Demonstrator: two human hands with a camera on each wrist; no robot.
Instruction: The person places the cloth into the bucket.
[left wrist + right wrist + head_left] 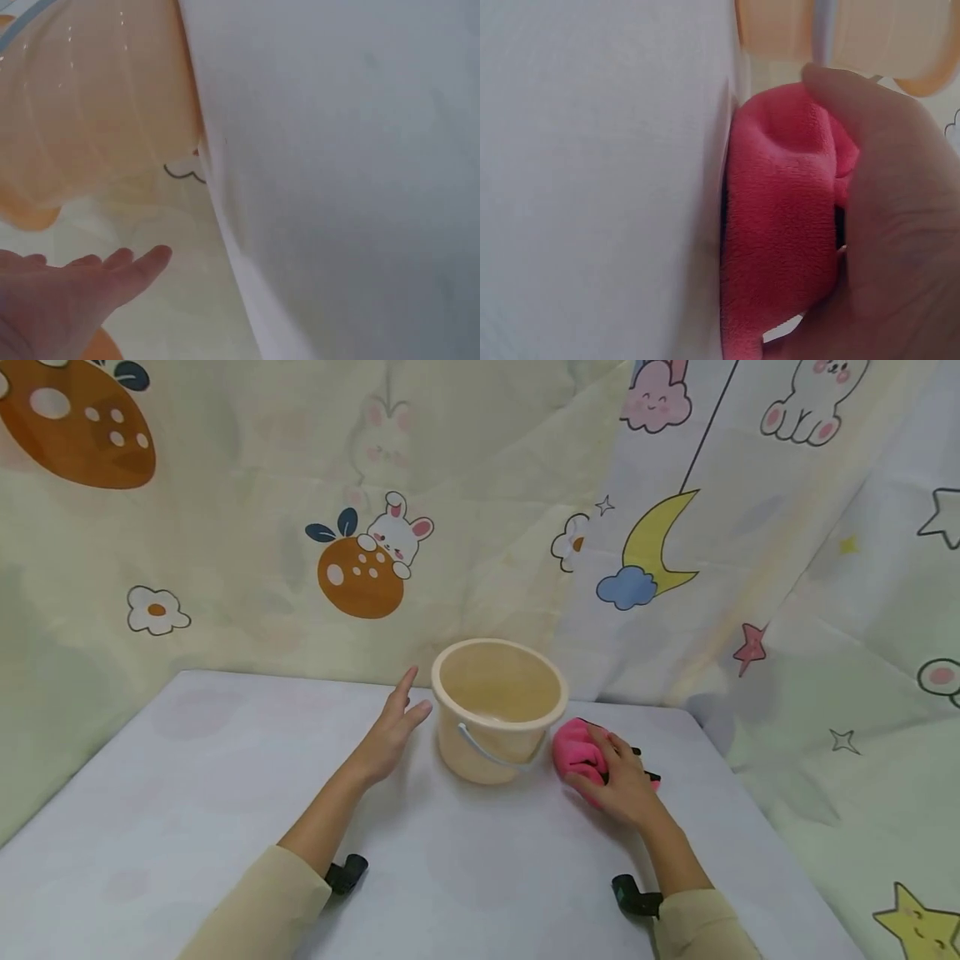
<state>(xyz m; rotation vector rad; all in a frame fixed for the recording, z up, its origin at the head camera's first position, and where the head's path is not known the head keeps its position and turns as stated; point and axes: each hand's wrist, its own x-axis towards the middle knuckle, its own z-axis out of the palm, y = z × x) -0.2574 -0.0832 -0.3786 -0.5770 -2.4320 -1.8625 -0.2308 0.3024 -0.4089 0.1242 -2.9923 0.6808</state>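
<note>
A cream plastic bucket (467, 750) with a pale handle (487, 756) hanging at its front stands upright near the back of the table. To its left, my left hand (387, 737) is held up with straight fingers, apart from the bucket's wall. In the left wrist view that hand (67, 300) holds nothing. Right of the bucket lies a bunched pink plush cloth (573, 745) with black parts. My right hand (624, 783) grips it from above, thumb on the near side. The right wrist view shows the cloth (780, 202) against the tabletop; some fingers are hidden.
The white-covered table (187, 760) ends just behind the bucket, where a patterned curtain (487, 568) hangs. Another curtain side (862, 693) slopes along the right. Black wrist devices (347, 874) sit on both forearms.
</note>
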